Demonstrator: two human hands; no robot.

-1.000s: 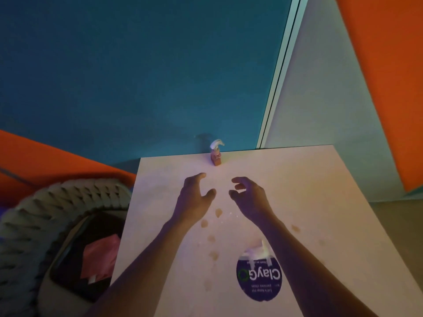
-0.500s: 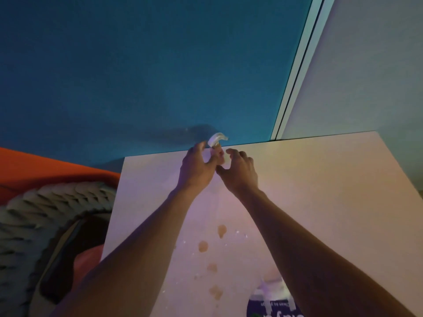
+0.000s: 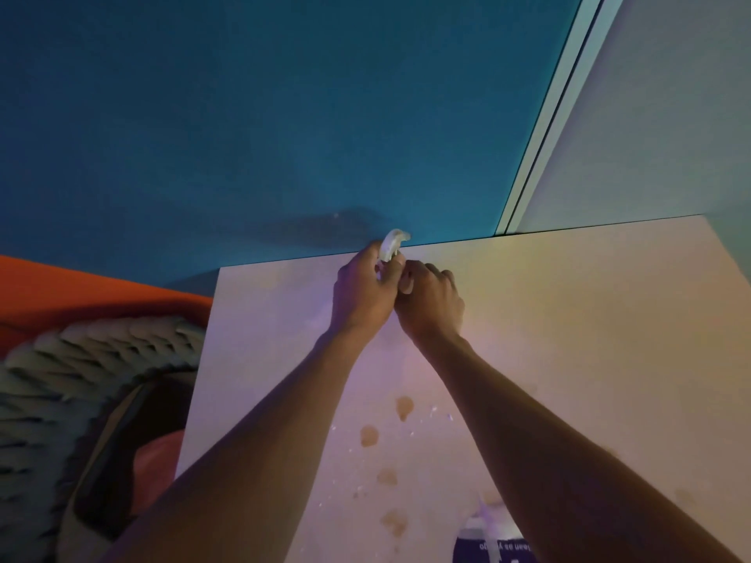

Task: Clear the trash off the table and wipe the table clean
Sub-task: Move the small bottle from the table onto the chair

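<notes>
At table (image 3: 569, 319) far edge, 2 hands, L (image 3: 361, 294) & R (image 3: 430, 306) grip clamped on 1 spray bottle (image 3: 392, 243), 4 brown stains (image 3: 404, 406)

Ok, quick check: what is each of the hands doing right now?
Left hand: closed around the small spray bottle at the table's far edge.
Right hand: curled against the same bottle; grip cannot be told.

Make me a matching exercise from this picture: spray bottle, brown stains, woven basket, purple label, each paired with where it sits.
Things:
1. spray bottle
2. brown stains
3. woven basket
4. purple label

Places:
A. off the table's left side
B. table's far edge, between both hands
C. bottom edge of the view, by the right forearm
D. table middle, between the forearms

Pairs: 1-B, 2-D, 3-A, 4-C
</notes>
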